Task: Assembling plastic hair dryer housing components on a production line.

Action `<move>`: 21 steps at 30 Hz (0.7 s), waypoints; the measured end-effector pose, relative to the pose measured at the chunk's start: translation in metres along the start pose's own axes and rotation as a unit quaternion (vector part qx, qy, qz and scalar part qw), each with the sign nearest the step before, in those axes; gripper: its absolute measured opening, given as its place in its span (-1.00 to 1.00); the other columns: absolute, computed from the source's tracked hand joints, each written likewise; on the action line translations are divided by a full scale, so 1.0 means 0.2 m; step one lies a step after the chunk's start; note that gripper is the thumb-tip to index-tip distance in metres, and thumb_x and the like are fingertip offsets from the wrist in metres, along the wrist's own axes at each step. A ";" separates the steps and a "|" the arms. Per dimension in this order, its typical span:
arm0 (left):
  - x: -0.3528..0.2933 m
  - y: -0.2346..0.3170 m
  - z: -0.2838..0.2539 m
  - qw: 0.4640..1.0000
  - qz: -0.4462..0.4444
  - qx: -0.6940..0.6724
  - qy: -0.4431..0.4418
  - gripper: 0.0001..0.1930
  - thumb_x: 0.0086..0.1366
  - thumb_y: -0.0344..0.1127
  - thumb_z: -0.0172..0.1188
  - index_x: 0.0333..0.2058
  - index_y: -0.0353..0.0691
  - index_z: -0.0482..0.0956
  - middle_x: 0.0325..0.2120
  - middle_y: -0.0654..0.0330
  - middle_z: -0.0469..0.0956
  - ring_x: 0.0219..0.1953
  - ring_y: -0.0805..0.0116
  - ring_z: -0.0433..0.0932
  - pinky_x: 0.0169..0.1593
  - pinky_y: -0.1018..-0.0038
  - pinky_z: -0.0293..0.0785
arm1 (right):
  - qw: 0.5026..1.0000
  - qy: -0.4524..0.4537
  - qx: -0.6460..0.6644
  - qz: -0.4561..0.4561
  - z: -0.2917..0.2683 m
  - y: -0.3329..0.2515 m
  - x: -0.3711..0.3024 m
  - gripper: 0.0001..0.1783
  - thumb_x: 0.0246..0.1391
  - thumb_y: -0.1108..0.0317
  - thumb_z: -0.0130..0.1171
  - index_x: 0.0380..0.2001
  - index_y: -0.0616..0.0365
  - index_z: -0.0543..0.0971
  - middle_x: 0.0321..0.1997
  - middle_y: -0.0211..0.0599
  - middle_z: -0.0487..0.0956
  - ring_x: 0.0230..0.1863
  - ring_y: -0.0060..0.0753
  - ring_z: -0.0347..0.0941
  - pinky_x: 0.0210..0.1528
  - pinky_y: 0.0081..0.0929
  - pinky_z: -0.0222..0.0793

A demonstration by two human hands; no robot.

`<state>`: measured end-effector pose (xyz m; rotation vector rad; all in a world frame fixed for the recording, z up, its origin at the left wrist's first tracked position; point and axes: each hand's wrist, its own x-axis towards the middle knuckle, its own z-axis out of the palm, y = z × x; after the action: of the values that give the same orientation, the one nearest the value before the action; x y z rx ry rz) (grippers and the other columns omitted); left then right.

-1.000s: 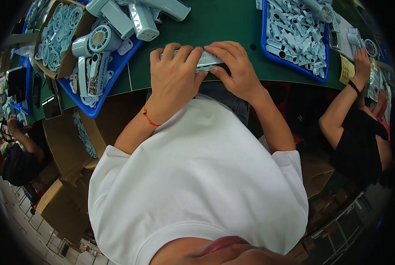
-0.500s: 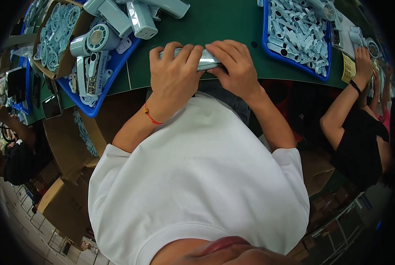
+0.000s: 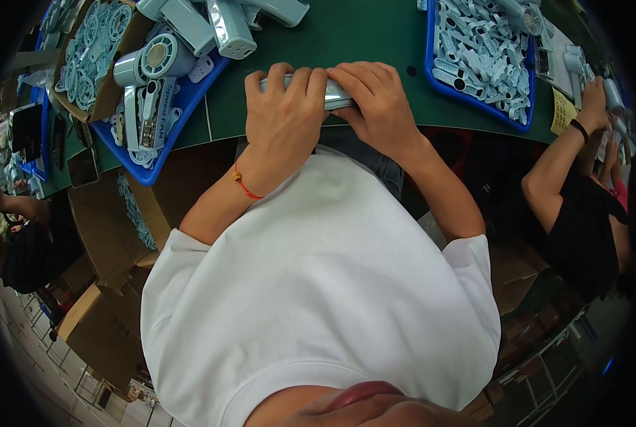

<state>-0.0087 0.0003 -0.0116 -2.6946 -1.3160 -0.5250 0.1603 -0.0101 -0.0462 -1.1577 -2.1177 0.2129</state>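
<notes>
Both my hands grip one pale blue plastic casing (image 3: 336, 95) just above the near edge of the green table (image 3: 318, 35). My left hand (image 3: 284, 117) wraps over its left part, fingers bent across the top. At its right end, my right hand (image 3: 378, 107) holds on with the fingers over the top and the thumb underneath. Most of the casing is hidden behind my fingers; a glossy strip of it shows between the hands.
At left, a blue tray (image 3: 154, 169) carries pale blue fan parts, beside a cardboard box (image 3: 103, 114) of ring-shaped pieces. More housings (image 3: 229, 32) lie beyond my hands. A blue tray (image 3: 480, 108) of small parts stands at right. Co-workers sit on both sides; one arm (image 3: 556, 160) shows at right.
My hands keep their hold on the casing, with only a slight shift of the fingers. The co-worker's hand at right has moved and is now at a pale blue part.
</notes>
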 end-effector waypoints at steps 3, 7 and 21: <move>0.01 0.00 -0.01 0.999 -0.005 -0.041 0.003 -0.62 -0.13 -0.34 0.34 -0.26 -0.21 0.50 -0.38 0.25 0.53 -0.23 0.24 0.43 -0.16 0.26 0.23 | 1.000 0.013 0.020 -0.005 0.00 0.02 -0.01 -0.36 -0.43 0.46 0.39 -0.09 0.17 0.49 -0.09 -0.29 0.52 -0.06 -0.21 0.42 0.01 -0.28 0.24; 0.00 -0.01 -0.01 0.999 -0.005 -0.049 0.020 -0.59 -0.15 -0.33 0.36 -0.24 -0.22 0.51 -0.40 0.26 0.54 -0.24 0.25 0.44 -0.16 0.27 0.23 | 0.999 0.030 0.029 -0.009 -0.01 0.02 -0.01 -0.38 -0.41 0.47 0.38 -0.10 0.17 0.50 -0.10 -0.29 0.52 -0.06 -0.22 0.43 -0.01 -0.29 0.25; -0.02 0.05 0.02 0.736 -0.183 -0.652 -0.011 -0.06 0.03 -0.21 0.36 0.22 -0.43 -0.08 0.06 -0.09 0.23 0.07 0.04 0.33 0.12 0.25 0.26 | 0.833 0.016 0.485 0.267 -0.13 -0.13 0.07 -0.51 0.13 0.35 -0.05 0.10 0.36 0.26 -0.10 -0.21 0.44 -0.15 -0.42 0.40 -0.07 -0.59 0.27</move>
<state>-0.0015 -0.0076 -0.0163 -3.2382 -1.9693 -2.1788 0.1545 -0.0184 -0.0090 -1.0188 -1.2479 1.3337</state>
